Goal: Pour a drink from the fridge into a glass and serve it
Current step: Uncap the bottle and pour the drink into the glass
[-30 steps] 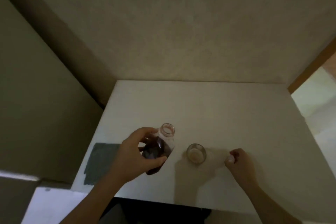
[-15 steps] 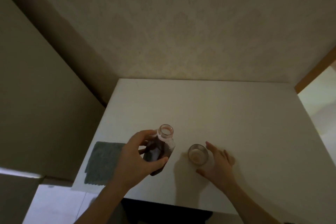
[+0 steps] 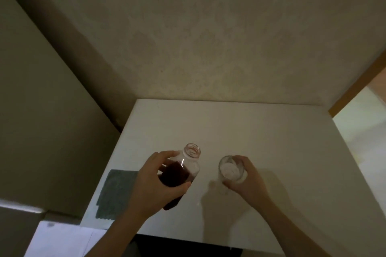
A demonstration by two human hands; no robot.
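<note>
Glass bottle [image 3: 183,170], uncapped, dark drink inside, gripped by left hand [image 3: 158,181] above the table [image 3: 271,142], tilted toward 1 o'clock. Glass [image 3: 230,170] at its 3 o'clock, grasped by right hand [image 3: 247,179]. Cloth [image 3: 116,192] at 9 o'clock. Risk: dim light, narrow glass; hasty tilt likely splashes past rim.
</note>
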